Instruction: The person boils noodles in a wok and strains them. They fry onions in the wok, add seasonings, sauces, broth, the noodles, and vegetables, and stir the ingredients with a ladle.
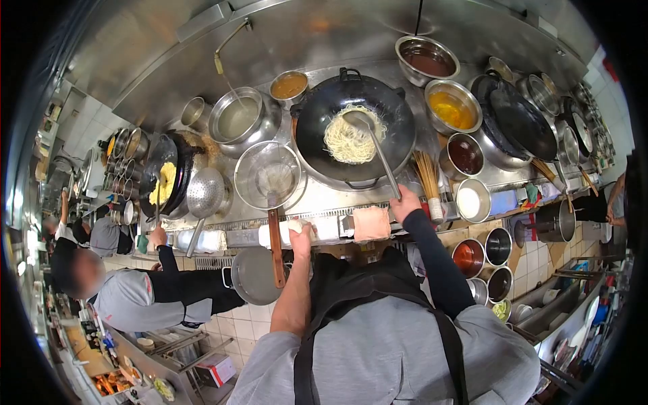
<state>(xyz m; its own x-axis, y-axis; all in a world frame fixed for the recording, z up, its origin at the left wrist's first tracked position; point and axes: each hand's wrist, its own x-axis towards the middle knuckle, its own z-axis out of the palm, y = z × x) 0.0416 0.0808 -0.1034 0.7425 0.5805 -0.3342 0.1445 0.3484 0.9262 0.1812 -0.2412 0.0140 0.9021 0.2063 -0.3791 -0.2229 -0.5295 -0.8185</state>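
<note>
My right hand [405, 204] is closed around the long handle of a ladle [385, 160]. The ladle's bowl rests on pale noodles [352, 140] in the large black wok [317, 115]. At the stove's front edge, my left hand [301, 237] is closed on a folded white cloth [294, 225], its fingers partly hidden. Just left of that hand lies the wooden handle of a wire-mesh strainer [268, 174]. A bamboo brush [425, 174] stands beside my right hand, and a pinkish folded cloth [372, 223] lies between my hands.
Left of the wok are a pot of cloudy liquid [236, 118] and a perforated skimmer [204, 192]. Bowls of dark red sauce [426, 59] and yellow liquid [452, 109] stand right. A co-worker [145, 297] handles another wok [177, 196] at left. A grey pot [256, 277] is below.
</note>
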